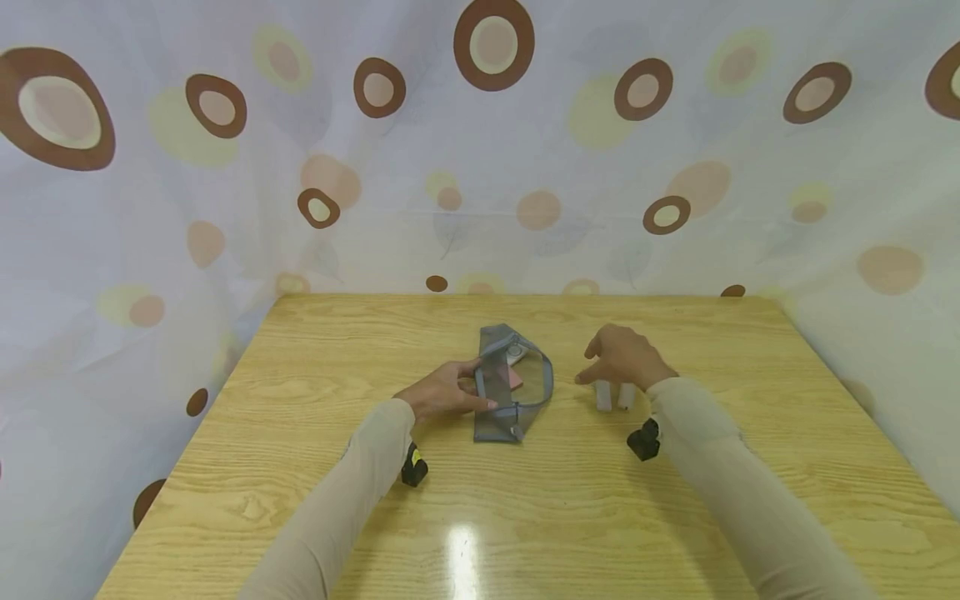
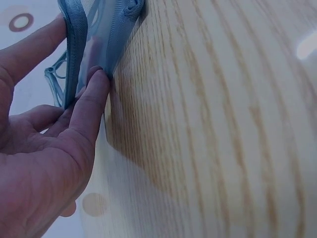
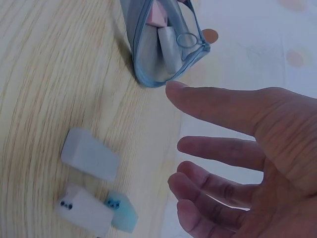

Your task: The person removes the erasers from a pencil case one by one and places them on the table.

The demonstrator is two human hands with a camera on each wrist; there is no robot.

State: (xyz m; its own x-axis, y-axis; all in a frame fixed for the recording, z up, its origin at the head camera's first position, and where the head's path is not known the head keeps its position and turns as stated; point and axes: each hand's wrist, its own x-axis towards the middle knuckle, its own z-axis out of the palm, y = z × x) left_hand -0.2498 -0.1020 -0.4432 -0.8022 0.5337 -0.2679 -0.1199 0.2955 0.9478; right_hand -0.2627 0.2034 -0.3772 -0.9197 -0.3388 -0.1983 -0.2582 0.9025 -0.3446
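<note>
A grey-blue mesh zip pouch [image 1: 495,427] lies on the wooden table with its mouth spread towards the right. My left hand [image 1: 442,392] grips its left side, thumb and fingers on the mesh edge [image 2: 75,44]. Through the opening show a pink block [image 3: 157,14] and a pale grey block [image 3: 170,49]. To the right, my right hand [image 1: 626,357] hovers with fingers apart, holding nothing. Below it are a plain whitish block [image 3: 89,153], a white block with a tiny face [image 3: 85,210] and a teal one [image 3: 125,213].
The wooden table [image 1: 300,500] reaches back to a white curtain [image 1: 480,167] patterned with brown and beige circles, which also hangs along both sides. A black wrist camera [image 1: 413,467] sits at the left cuff, and another camera [image 1: 643,440] at the right.
</note>
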